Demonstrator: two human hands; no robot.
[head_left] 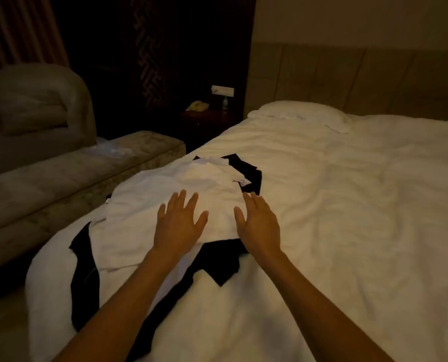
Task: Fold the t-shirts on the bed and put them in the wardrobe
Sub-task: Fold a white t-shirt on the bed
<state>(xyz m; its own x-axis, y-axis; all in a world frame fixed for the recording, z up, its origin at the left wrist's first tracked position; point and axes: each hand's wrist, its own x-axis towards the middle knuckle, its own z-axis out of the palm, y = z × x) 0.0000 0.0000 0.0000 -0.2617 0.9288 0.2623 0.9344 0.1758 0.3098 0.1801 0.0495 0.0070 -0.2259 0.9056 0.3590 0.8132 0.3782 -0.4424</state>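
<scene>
A grey sofa (48, 163) stands left of the bed (348, 205), well apart from my hands. On the bed's left part lies a heap of shirts: a black shirt (84, 278) spreads along the heap's left and near side, and a white shirt (149, 205) lies on top of it, unfolded and crumpled. My left hand (178, 226) lies over the white shirt with fingers (177, 202) straight and spread apart, gripping nothing. Just right of it, my right hand (259, 226) reaches over the shirt's right edge, fingers straight and close together, holding nothing. A white pillow (296, 113) rests at the bed's far end.
</scene>
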